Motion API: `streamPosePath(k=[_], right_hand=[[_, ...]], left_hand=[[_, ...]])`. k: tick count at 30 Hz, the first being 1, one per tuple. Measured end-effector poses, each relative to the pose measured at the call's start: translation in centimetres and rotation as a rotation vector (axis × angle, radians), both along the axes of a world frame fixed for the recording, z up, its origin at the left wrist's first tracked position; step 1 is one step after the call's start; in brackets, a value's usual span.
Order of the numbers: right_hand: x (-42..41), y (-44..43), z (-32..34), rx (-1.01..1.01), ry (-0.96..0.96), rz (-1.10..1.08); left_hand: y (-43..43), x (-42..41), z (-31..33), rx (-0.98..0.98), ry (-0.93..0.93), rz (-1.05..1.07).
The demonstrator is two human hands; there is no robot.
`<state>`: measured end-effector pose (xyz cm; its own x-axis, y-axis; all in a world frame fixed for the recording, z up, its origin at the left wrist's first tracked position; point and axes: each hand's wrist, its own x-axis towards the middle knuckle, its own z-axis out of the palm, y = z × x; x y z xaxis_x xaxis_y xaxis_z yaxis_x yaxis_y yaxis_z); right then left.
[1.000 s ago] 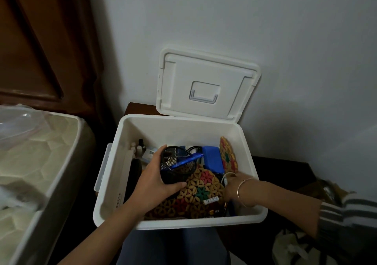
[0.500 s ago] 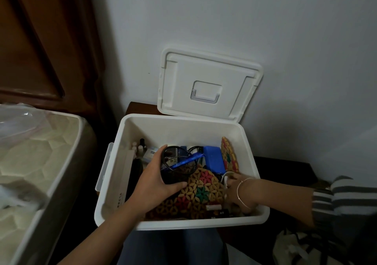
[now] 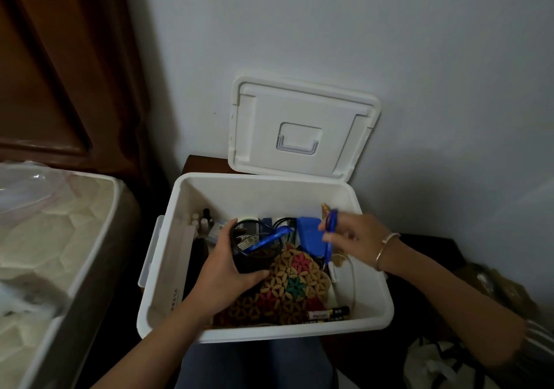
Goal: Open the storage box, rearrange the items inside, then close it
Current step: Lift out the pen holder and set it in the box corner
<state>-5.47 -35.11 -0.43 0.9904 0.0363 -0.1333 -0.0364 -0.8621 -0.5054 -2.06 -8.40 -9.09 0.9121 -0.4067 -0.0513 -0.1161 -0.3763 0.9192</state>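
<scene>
Standing open by the wall, the box [image 3: 263, 333] has its lid [image 3: 302, 127] propped upright behind it. Inside lie a flower-patterned mat [image 3: 295, 288], batteries [image 3: 328, 314] at the front, a blue case [image 3: 310, 235] and small bottles [image 3: 204, 219] at the back left. The left hand [image 3: 227, 271] grasps a black mesh cup [image 3: 254, 252], which holds a blue pen [image 3: 269, 238], over the mat. The right hand [image 3: 358, 240] pinches a blurred blue item [image 3: 329, 235] above the box's right side.

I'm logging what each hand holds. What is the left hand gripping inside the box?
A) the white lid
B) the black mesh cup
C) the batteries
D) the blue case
B: the left hand has its fingers curled round the black mesh cup, while the right hand holds a blurred blue item.
</scene>
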Motion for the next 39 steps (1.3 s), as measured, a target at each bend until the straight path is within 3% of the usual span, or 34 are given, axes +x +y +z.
streamPosePath(k=[3, 5, 7, 9, 11, 15, 17, 21, 26, 32, 39], right_hand=[[-0.2, 2.5, 1.8, 0.553, -0.31, -0.202], [0.2, 4.9, 1.7, 0.689, -0.317, -0.181], [0.6, 7.0, 0.9, 0.701, -0.241, -0.115], [0.9, 7.9, 0.0, 0.634, -0.189, -0.061], [1.4, 7.5, -0.1, 0.523, -0.28, -0.075], [2.3, 5.1, -0.5, 0.495, -0.432, -0.301], [2.6, 4.6, -1.8, 0.386, -0.372, -0.288], [4.2, 6.1, -5.5, 0.203, -0.129, -0.044], [9.2, 10.0, -10.1, -0.095, -0.039, 0.208], [14.9, 14.1, -14.3, -0.396, 0.138, 0.285], [15.5, 14.6, -16.9, -0.497, 0.183, 0.269]], left_hand=[[-0.2, -0.1, -0.2, 0.01, 0.019, -0.042], [-0.3, -0.2, -0.3, 0.008, 0.028, -0.083], [-0.3, -0.4, -0.3, -0.006, 0.025, -0.126], [-0.2, -0.5, -0.2, -0.022, 0.012, -0.128], [0.0, -0.4, 0.1, -0.048, -0.012, -0.085], [0.8, 0.2, 0.9, -0.112, -0.062, 0.137], [1.6, 0.6, 1.4, -0.135, -0.096, 0.198], [3.8, 1.7, 3.1, -0.132, -0.206, 0.294], [5.9, 3.1, 4.0, -0.14, -0.292, 0.395], [6.0, 3.6, 2.6, -0.218, -0.297, 0.427], [6.5, 3.9, 2.3, -0.21, -0.26, 0.527]])
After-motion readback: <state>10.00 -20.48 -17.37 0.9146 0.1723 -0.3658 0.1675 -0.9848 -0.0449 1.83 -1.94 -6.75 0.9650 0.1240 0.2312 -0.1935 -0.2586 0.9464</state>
